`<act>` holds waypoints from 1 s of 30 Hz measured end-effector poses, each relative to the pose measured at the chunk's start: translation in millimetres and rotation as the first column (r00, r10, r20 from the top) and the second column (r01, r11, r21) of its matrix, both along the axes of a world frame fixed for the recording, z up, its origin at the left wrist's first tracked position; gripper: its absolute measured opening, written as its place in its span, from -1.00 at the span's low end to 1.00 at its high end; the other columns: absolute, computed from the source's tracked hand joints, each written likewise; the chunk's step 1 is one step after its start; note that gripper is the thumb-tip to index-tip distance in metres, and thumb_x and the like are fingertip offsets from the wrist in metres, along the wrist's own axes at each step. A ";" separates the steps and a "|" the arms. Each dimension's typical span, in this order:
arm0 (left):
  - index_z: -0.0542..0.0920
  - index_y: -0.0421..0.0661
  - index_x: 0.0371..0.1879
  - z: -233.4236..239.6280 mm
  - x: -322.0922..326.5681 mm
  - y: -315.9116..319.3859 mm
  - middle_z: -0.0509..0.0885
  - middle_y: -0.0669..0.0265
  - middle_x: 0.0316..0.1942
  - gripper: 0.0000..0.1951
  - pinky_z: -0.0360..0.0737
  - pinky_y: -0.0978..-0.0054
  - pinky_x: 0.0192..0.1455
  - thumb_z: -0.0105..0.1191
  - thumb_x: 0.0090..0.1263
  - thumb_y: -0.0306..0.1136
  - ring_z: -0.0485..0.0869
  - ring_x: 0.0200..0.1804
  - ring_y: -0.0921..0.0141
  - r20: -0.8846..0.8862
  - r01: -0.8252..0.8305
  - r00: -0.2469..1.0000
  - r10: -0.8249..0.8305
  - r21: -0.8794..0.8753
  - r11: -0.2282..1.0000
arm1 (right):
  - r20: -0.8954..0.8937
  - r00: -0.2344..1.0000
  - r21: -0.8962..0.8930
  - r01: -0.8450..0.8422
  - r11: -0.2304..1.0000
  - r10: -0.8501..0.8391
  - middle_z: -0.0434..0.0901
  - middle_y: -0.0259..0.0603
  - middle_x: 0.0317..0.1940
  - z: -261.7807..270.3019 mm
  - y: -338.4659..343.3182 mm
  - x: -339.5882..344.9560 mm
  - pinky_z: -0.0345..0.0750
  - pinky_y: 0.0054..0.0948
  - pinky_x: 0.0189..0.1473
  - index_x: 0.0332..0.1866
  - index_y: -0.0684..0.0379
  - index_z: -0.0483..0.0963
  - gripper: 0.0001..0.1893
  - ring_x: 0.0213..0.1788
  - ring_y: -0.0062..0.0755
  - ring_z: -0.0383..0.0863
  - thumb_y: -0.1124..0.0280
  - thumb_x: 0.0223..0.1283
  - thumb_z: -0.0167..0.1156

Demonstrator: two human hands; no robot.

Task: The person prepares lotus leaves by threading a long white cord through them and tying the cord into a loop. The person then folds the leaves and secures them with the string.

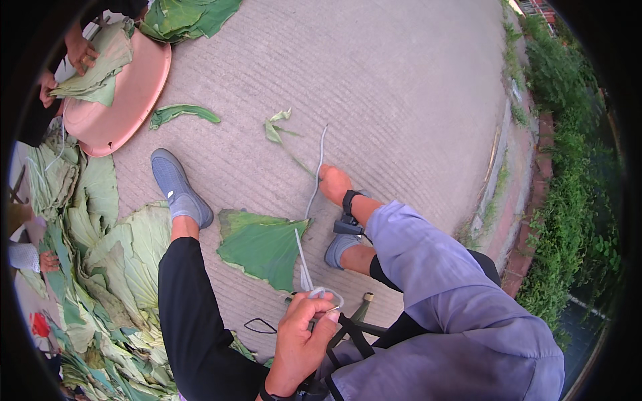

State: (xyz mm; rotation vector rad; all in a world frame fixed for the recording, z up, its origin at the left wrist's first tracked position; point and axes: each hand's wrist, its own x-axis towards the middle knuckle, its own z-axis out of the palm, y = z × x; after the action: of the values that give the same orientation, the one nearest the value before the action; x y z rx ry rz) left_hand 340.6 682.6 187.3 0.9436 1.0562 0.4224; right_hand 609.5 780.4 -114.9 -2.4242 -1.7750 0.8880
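My left hand (303, 333) pinches a looped pale cord (301, 263) and a thin metal piece between thumb and fingers. Below the cord's strands, on the concrete, lies a cut piece of green leaf (266, 248). Another length of cord (321, 145) runs from this leaf's corner past my right hand (337, 184). The right hand's fingers are curled low over the ground, where the cord meets the stem of a withered leaf (275, 128). Whether they grip cord or stem is hidden.
Big dried leaves (125, 250) are heaped at left. A person's hands (83, 52) hold a leaf over a pink basin (138, 95); another person's hand (48, 261) touches the heap. A leaf strip (185, 114) lies ahead. Plants (567, 215) border the right side.
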 end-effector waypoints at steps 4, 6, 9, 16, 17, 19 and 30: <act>0.60 -0.24 -0.17 1.7 -0.8 1.3 0.63 0.18 -0.02 -0.89 0.56 0.51 0.02 0.14 0.36 -0.57 0.62 -0.04 0.45 -0.003 -0.005 1.000 0.005 -0.003 1.000 | 0.033 0.998 -0.066 0.046 0.997 -0.044 0.61 0.22 -0.13 -2.2 -7.6 -15.0 0.56 0.05 0.00 -0.08 0.26 0.50 -0.79 -0.05 0.29 0.63 0.50 0.20 0.05; 0.60 -0.24 -0.17 4.2 -1.4 3.5 0.63 0.18 -0.02 -0.89 0.56 0.51 0.02 0.15 0.36 -0.57 0.63 -0.03 0.43 -0.014 -0.004 1.000 0.004 0.006 1.000 | 0.015 0.999 -0.078 0.037 0.996 -0.036 0.61 0.22 -0.13 -0.7 -7.7 -17.8 0.55 0.05 0.01 -0.07 0.26 0.49 -0.79 -0.04 0.28 0.63 0.50 0.20 0.05; 0.60 -0.24 -0.17 1.7 -2.8 1.1 0.63 0.17 -0.02 -0.89 0.56 0.50 0.03 0.15 0.36 -0.58 0.63 -0.01 0.41 -0.021 0.011 1.000 -0.010 0.043 0.999 | -0.011 0.998 -0.053 0.054 0.997 -0.055 0.61 0.24 -0.14 -0.3 -7.8 -14.6 0.54 0.06 0.01 -0.06 0.26 0.48 -0.78 -0.04 0.28 0.62 0.50 0.21 0.03; 0.61 -0.24 -0.16 1.9 -3.4 1.1 0.63 0.17 -0.01 -0.88 0.57 0.50 0.04 0.15 0.36 -0.58 0.63 0.01 0.40 -0.003 -0.010 1.000 0.010 0.032 0.999 | -0.019 0.998 -0.055 0.066 0.996 -0.067 0.60 0.25 -0.12 -4.2 -5.7 -14.1 0.53 0.07 0.02 -0.06 0.27 0.47 -0.77 -0.03 0.29 0.61 0.51 0.20 -0.01; 0.61 -0.24 -0.16 2.4 -3.6 2.0 0.64 0.17 -0.01 -0.88 0.57 0.50 0.04 0.15 0.36 -0.58 0.63 0.01 0.40 -0.005 -0.011 1.000 0.011 0.016 1.000 | -0.020 0.998 -0.055 0.065 0.996 -0.066 0.60 0.25 -0.12 -4.0 -5.6 -15.1 0.53 0.07 0.02 -0.06 0.27 0.47 -0.77 -0.03 0.29 0.61 0.51 0.20 -0.01; 0.61 -0.24 -0.16 2.7 -3.4 2.9 0.64 0.17 -0.01 -0.88 0.57 0.50 0.04 0.15 0.36 -0.58 0.63 0.01 0.40 -0.006 -0.012 1.000 0.012 0.001 1.000 | -0.020 0.997 -0.061 0.076 0.995 -0.078 0.60 0.25 -0.11 -4.0 -5.7 -15.3 0.53 0.07 0.02 -0.07 0.28 0.46 -0.78 -0.03 0.29 0.61 0.52 0.20 -0.01; 0.61 -0.24 -0.15 1.0 -3.8 1.9 0.63 0.16 -0.01 -0.87 0.57 0.49 0.04 0.16 0.36 -0.58 0.63 0.01 0.38 -0.001 -0.006 1.000 0.006 0.024 1.000 | 0.025 0.999 -0.040 0.032 0.999 -0.030 0.62 0.24 -0.14 0.6 -4.3 -17.5 0.55 0.06 -0.02 -0.11 0.30 0.45 -0.79 -0.08 0.28 0.64 0.50 0.16 0.04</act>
State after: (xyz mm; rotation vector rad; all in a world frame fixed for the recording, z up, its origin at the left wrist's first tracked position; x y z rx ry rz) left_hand 336.8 684.5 188.3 0.9625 1.0570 0.4400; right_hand 592.0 776.1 -114.3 -2.4911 -1.7391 0.9042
